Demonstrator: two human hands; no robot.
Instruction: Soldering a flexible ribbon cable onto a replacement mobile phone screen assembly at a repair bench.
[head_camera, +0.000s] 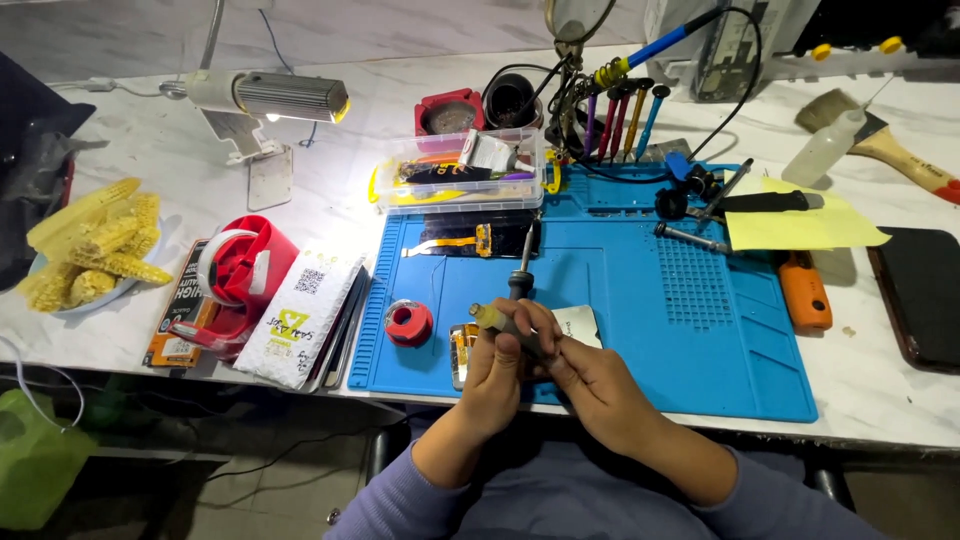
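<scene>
Hands (540, 360) hiding small yellowish tool (492, 318)

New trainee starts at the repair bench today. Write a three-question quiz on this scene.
1. True or false: both hands, left hand and right hand, meet over the near edge of the blue work mat.
2. What lies on the plate at the far left? A) corn cobs B) screws C) batteries
3. Fill in: the small red solder spool sits on the mat to the ____ of the hands.

Key: 1 true; 2 A, the corn cobs; 3 left.
</scene>
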